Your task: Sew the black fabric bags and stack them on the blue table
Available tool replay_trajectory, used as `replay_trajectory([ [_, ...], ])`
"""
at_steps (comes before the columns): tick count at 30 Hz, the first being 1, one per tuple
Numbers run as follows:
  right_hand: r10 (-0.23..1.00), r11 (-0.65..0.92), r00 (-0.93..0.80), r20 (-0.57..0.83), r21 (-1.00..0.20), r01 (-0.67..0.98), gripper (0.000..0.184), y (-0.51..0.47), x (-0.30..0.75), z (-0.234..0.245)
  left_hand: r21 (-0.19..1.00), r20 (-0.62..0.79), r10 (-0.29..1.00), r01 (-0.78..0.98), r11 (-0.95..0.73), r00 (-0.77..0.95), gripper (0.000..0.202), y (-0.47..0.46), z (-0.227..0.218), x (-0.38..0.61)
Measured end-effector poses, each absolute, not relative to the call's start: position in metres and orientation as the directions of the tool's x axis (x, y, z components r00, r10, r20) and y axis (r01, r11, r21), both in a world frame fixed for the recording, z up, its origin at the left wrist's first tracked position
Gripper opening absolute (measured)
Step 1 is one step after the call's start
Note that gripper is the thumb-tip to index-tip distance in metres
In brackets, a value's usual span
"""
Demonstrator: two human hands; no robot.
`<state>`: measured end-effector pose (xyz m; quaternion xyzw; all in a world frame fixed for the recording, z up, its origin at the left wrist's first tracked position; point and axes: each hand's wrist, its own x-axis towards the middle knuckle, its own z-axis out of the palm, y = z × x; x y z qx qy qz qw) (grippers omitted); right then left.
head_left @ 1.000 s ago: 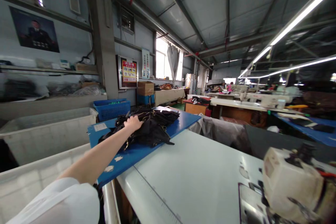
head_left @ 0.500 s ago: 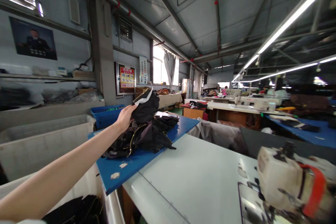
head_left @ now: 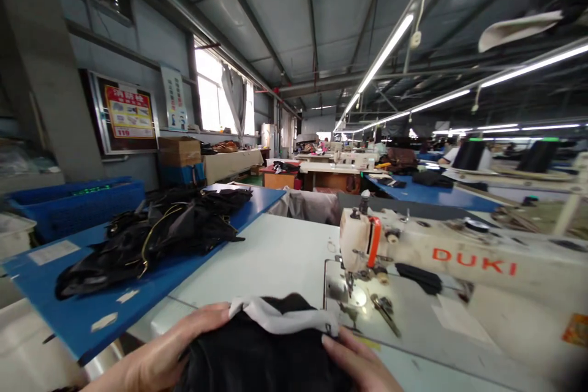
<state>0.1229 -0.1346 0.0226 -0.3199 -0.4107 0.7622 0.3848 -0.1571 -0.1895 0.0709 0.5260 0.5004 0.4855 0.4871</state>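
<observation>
Between my two hands is a piece of black fabric (head_left: pixel 266 355) with a white strip along its upper edge. My left hand (head_left: pixel 184 343) is closed on its left side, the fingertips at the end of the white strip. My right hand (head_left: pixel 353 358) grips the right side, close to the other end of that strip. Just beyond the fabric, to the right, stands a sewing machine (head_left: pixel 413 245) with a red lever and DUKI lettering. The lower part of the fabric runs out of the picture.
At left, a heap of black pieces with yellow zips (head_left: pixel 169 233) lies on a blue table (head_left: pixel 59 324). A blue basket (head_left: pixel 78 202) is behind it. Small scissors-like metal snips (head_left: pixel 386 315) and a folded black strip (head_left: pixel 418 278) lie by the machine.
My left hand has brought the black piece from above the heap to the front of the machine table. My right hand has come into view and holds it too. The view has turned right.
</observation>
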Motion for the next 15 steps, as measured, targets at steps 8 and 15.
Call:
replay_trajectory([
  [8, 0.911, -0.348, -0.336, -0.241, -0.886, -0.307, 0.04, -0.131, 0.145, 0.042, 0.971, -0.194, 0.911, -0.064, 0.232, 0.364, 0.039, -0.175, 0.048, -0.141],
  [15, 0.894, -0.433, -0.228, -0.385, -0.873, -0.226, 0.03, -0.132, 0.143, 0.049, 0.981, -0.159, 0.905, -0.04, 0.19, 0.395, 0.049, -0.163, 0.043, -0.131],
])
